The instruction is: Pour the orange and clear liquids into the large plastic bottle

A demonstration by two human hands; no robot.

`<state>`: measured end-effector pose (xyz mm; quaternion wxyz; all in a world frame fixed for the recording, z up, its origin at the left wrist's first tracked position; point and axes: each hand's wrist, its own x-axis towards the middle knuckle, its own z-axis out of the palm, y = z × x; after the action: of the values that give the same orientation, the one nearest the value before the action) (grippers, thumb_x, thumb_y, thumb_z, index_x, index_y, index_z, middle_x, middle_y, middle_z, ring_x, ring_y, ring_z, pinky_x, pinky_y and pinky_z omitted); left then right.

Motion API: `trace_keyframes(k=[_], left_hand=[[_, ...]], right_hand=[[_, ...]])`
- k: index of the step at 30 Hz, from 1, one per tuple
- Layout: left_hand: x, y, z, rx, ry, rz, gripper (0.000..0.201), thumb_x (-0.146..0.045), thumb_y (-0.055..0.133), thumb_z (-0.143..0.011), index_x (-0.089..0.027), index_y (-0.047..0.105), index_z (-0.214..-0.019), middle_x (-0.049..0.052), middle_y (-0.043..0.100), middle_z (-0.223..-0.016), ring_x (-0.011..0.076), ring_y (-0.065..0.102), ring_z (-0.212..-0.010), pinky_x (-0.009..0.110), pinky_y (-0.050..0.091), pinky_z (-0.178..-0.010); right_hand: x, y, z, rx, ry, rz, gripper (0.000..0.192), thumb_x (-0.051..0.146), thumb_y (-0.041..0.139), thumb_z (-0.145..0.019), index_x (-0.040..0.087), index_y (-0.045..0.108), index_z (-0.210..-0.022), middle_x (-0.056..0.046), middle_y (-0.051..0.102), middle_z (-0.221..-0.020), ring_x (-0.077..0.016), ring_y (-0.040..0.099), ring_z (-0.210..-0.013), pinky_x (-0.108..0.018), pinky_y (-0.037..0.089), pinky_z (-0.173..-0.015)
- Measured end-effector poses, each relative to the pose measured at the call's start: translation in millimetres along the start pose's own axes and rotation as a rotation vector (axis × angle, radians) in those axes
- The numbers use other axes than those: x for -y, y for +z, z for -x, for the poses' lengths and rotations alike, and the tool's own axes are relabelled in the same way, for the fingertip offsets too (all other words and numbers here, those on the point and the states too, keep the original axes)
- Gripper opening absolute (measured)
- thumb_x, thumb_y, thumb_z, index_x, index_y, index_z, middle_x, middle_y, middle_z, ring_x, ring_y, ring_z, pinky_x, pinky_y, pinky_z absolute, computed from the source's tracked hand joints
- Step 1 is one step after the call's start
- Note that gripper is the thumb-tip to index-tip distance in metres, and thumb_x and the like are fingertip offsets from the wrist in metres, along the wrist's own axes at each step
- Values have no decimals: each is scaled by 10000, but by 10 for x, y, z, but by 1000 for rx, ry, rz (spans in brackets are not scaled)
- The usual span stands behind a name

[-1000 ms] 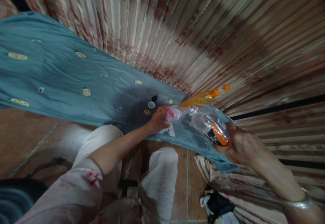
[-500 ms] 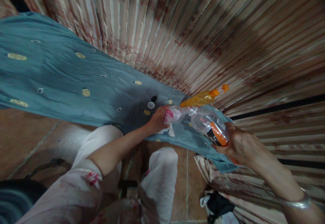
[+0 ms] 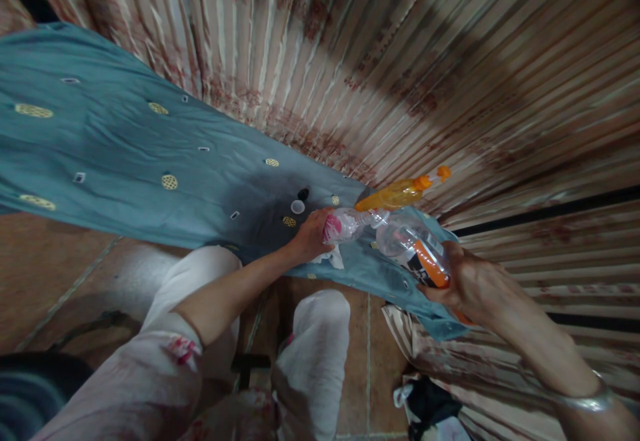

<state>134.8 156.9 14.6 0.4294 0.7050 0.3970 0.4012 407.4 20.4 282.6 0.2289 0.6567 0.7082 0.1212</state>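
My left hand (image 3: 310,235) is closed around a small clear plastic bottle (image 3: 350,223) with a pink label. In my right hand (image 3: 467,281) is a larger clear bottle (image 3: 400,235) with an orange and black label, tilted toward the left. The two bottle necks meet mouth to mouth, touching or nearly so. Whether liquid runs between them I cannot tell. A crumpled white tissue (image 3: 334,257) hangs just below my left fingers. Left of that hand, a white cap (image 3: 298,207) and a black cap (image 3: 303,194) lie on the blue cloth (image 3: 200,187).
Behind the bottles stands an orange pump bottle (image 3: 397,194). A pleated floral curtain (image 3: 320,61) borders the cloth-covered surface at the back. My knees (image 3: 320,321) are in front of it. Dark and white items (image 3: 433,404) lie at the lower right, and a dark round object (image 3: 35,394) at the lower left.
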Motion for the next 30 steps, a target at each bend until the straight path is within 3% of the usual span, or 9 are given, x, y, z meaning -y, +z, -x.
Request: trace_keyframes(k=[5, 13, 20, 30], left_hand=[[25, -53, -15, 30, -1, -5, 993, -118, 1018, -684, -283, 739, -1622, 157, 833, -1710, 520, 761, -1657, 766, 611, -1480], [38, 83, 19, -52, -4, -9, 999, -71, 980, -707, -237, 724, -1658, 169, 811, -1735, 506, 758, -1634, 731, 604, -1484], [34, -45, -8, 25, 18, 13, 1009, -124, 992, -691, -275, 726, -1652, 169, 814, -1754, 510, 770, -1661, 781, 608, -1476], [-29, -57, -8, 53, -12, -32, 1016, -122, 1003, -694, -274, 742, -1664, 145, 820, -1745, 515, 757, -1670, 695, 621, -1488]], right_hand=[[24, -14, -15, 26, 15, 6, 275, 415, 804, -1024, 234, 667, -1178, -166, 865, -811, -471, 927, -801, -372, 490, -631], [13, -19, -5, 15, -13, 7, 289, 456, 762, -1041, 232, 664, -1195, -150, 839, -763, -471, 915, -756, -385, 454, -618], [-27, 66, 8, -58, -13, 9, 289, 448, 796, -988, 247, 663, -1148, -123, 800, -712, -456, 894, -719, -388, 447, -605], [-17, 45, 9, -63, -16, 29, 293, 483, 783, -1026, 244, 669, -1152, -121, 802, -714, -441, 891, -719, -381, 485, -603]])
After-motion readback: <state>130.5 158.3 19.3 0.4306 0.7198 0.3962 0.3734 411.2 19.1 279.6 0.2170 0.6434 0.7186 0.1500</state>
